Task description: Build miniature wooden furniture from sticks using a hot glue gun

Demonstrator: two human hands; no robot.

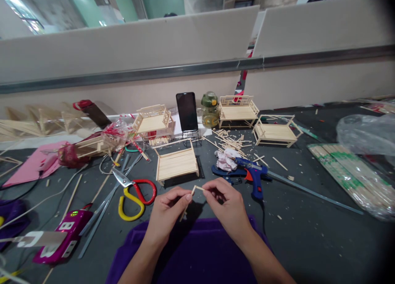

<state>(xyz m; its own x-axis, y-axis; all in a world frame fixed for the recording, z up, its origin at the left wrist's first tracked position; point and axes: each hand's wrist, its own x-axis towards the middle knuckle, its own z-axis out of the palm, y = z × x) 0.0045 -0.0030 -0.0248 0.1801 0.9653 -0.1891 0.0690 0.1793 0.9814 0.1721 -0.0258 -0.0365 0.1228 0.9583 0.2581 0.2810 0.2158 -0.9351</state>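
Note:
Between my hands, thin wooden sticks [194,189] meet at a corner. My left hand [168,210] pinches the stick that slants down toward me; its lower end shows below the fingers. My right hand [226,208] pinches a short stick [199,188] that runs out from the corner. Whether the two are glued together I cannot tell. Just beyond my hands stands a small wooden bench model [175,164]. Right of it lies a blue hot glue gun [255,177]. Scissors [135,195] with one red and one yellow handle lie left of my left hand.
More bench models [239,111] stand along the back by a phone [187,113] on a stand and a bottle [210,111]. Loose sticks [230,140] lie in a heap. A magenta power strip [66,236] is at left, bagged sticks [354,177] at right. Purple cloth [197,251] lies under my forearms.

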